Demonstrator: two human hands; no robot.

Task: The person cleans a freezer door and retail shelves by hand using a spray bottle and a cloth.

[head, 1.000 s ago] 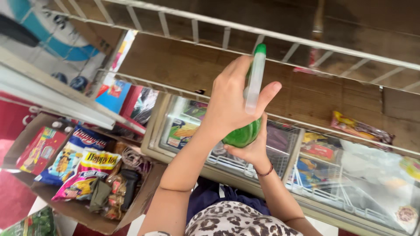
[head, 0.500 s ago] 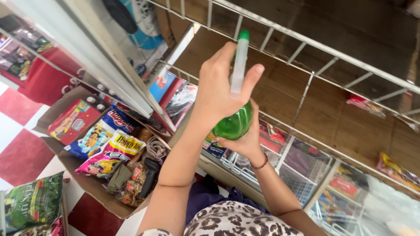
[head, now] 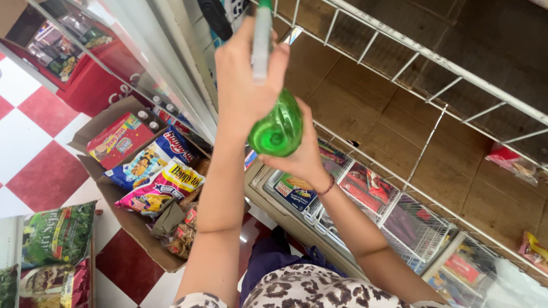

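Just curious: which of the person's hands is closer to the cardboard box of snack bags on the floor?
Left. The left hand is raised on the side of the cardboard box; the right hand cups the green bottle, farther away.

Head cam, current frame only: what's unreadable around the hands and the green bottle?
- Green bottle: top cut off by the upper frame edge; middle hidden under the left hand.
- Right hand: fingers hidden behind the bottle's base, so its grip is unclear.
- Cardboard box of snack bags: right part covered by the left forearm.
- Wire shelf: its far right contents are blurred.
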